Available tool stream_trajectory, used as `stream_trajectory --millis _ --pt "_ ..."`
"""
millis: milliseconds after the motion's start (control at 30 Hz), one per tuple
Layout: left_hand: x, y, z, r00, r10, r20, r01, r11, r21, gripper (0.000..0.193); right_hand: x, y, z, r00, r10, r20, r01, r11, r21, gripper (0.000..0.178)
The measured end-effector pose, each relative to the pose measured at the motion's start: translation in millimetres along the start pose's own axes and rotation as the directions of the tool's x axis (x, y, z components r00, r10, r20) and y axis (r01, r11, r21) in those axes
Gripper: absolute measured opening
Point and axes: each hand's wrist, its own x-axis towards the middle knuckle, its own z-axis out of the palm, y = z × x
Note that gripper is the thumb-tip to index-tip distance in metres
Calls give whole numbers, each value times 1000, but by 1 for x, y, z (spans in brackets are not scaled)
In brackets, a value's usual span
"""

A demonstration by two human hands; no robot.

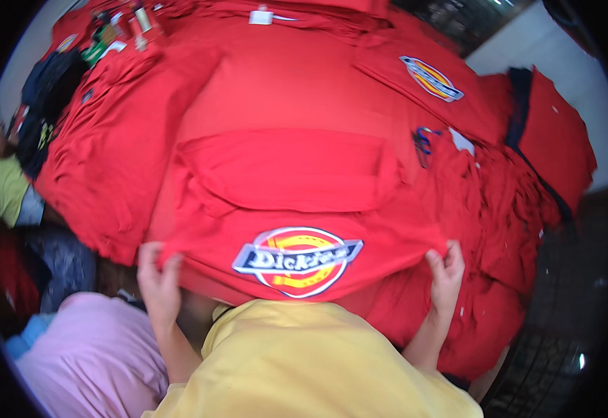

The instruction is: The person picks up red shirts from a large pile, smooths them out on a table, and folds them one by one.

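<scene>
A red T-shirt (380,230) lies partly folded on the cloth-covered table in front of me, its near part stretched between my hands. A round yellow, red and white printed emblem crossed by a dark banner sits at its middle, close to my body. My left hand (159,282) pinches the shirt's left edge between thumb and fingers. On the other side, my right hand (447,275) grips the right edge the same way. Beyond my right hand, a small pair of blue-handled snips (422,145) rests on red cloth beside a white scrap (461,141).
Heaped red garments (485,230) cover the right side, and more red cloth (116,139) lies left. A folded shirt with a similar emblem (431,78) is at the far right. Small items (143,21) and dark clothing (49,104) sit far left. A person in pink (95,355) is close at my left.
</scene>
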Motion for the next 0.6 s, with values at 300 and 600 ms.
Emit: stream_trajectory --millis 300,600 --pt "40 50 -28 907 367 206 -51 582 -811 66 5 -38 -64 996 -68 54 33 870 492 45" --pt "185 173 102 856 411 314 -86 711 -698 53 187 -42 -116 965 -257 59 191 835 517 16"
